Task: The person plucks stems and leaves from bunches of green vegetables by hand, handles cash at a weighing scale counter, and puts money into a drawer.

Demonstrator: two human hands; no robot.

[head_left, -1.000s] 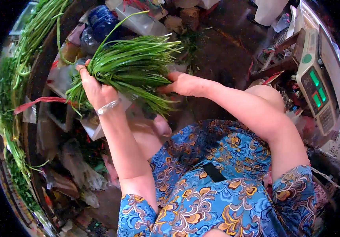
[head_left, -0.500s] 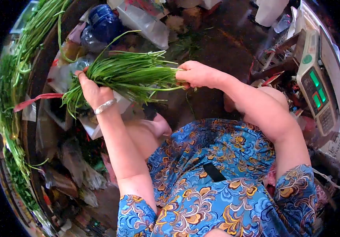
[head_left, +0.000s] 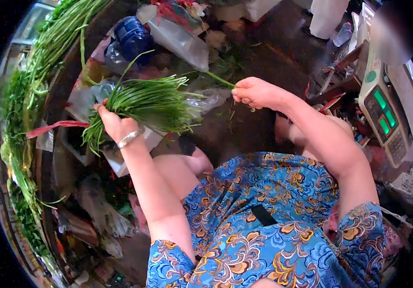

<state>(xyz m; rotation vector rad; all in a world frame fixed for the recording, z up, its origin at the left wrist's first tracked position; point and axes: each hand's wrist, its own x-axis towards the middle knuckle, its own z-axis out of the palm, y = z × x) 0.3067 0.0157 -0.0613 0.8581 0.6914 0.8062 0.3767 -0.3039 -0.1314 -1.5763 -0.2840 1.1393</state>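
My left hand point(head_left: 115, 125) is wrapped round a thick bunch of green chives point(head_left: 151, 103), its cut ends fanning out to the right. Part of the fingers is hidden behind the leaves. A red strip point(head_left: 60, 127) sticks out to the left beside that hand. To the right, apart from the bunch, my right hand point(head_left: 257, 93) pinches the end of a single green chive stalk point(head_left: 221, 79), which points up and left. Dark floor with scattered green bits lies below the right hand.
Long beans point(head_left: 65, 38) and leafy greens point(head_left: 17, 96) lie along a curved ledge on the left. A large blue bottle point(head_left: 132, 36) and clear plastic bags point(head_left: 182, 41) are behind the bunch. A scale with lit green digits point(head_left: 379, 108) stands at right.
My right hand has moved right, away from the bunch, with one stalk in its fingers. The left hand still holds the bunch, slightly lower in view. A pale blur has appeared over the scale.
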